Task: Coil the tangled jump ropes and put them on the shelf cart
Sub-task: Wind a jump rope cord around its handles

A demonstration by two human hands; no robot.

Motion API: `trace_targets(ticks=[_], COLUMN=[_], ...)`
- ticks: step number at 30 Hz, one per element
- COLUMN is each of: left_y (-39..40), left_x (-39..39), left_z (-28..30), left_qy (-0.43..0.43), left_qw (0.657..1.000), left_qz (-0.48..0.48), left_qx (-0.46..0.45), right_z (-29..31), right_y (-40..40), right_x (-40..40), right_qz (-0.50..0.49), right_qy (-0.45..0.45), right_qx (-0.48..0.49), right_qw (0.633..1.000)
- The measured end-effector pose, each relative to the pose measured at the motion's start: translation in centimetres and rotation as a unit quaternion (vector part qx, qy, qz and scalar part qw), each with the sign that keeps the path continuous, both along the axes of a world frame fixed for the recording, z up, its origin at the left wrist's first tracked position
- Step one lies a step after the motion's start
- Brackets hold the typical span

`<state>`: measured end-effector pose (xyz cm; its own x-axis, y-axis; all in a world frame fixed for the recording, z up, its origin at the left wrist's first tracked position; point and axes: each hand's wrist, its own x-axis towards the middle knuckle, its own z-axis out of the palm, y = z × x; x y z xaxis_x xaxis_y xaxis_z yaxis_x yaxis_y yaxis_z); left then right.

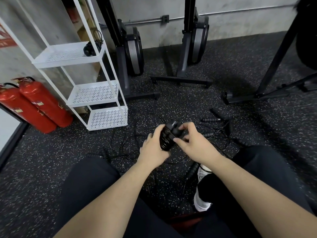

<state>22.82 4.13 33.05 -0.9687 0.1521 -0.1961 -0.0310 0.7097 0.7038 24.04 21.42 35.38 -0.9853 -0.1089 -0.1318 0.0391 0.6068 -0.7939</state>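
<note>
Winding stage, I'd say: your left hand (154,146) grips the coiled rope bundle (167,136) dead centre, right hand (190,143) fingers pinching its wrap. Next, tuck it and reach the shelf cart (96,93) at 10 o'clock.

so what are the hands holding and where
Both hands grip one coiled jump rope: left hand around the wound bundle's lower side, right hand pinching its upper right.

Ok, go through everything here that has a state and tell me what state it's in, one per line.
Left hand: grips the rope bundle.
Right hand: pinches the bundle's top.
Rope bundle: wound up, held above the floor.
Loose jump ropes: tangled on the floor.
Shelf cart: upright; lower two shelves bare.
Coiled rope: resting on the shelf cart's upper tier.
Fire extinguishers: standing by the wall.
</note>
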Motion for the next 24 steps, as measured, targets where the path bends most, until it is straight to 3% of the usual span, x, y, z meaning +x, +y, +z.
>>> trace_targets(ticks=[3, 7, 11, 16, 20, 22, 24], left_y=[0.1, 0.3, -0.1, -0.9, -1.1, -1.1, -1.2], left_x=[-0.5, -0.1, 0.0, 0.3, 0.7, 0.8, 0.9], left_z=[-0.2, 0.1, 1.0, 1.1, 1.4, 1.5, 1.4], left_qy=[-0.011, -0.056, -0.144, -0.301, -0.405, -0.419, -0.424], left_qw=[0.990, 0.965, 0.940, 0.859, 0.751, 0.734, 0.742], left_qz=[0.045, 0.050, 0.007, -0.104, -0.194, -0.209, -0.209], left_qx=[0.132, 0.251, 0.309, 0.401, 0.484, 0.492, 0.475], right_z=[-0.1, 0.7, 1.2, 1.5, 1.7, 1.8, 2.0], right_y=[0.4, 1.6, 3.2, 3.6, 3.3, 3.3, 3.3], right_x=[-0.1, -0.6, -0.9, -0.3, 0.2, 0.1, 0.2], right_qz=[-0.046, -0.048, -0.038, 0.027, 0.064, 0.064, 0.064], right_qy=[-0.059, -0.059, -0.077, -0.095, -0.091, -0.083, -0.080], right_qx=[-0.099, -0.098, -0.108, -0.183, -0.259, -0.258, -0.245], right_qw=[0.992, 0.992, 0.991, 0.978, 0.959, 0.961, 0.964])
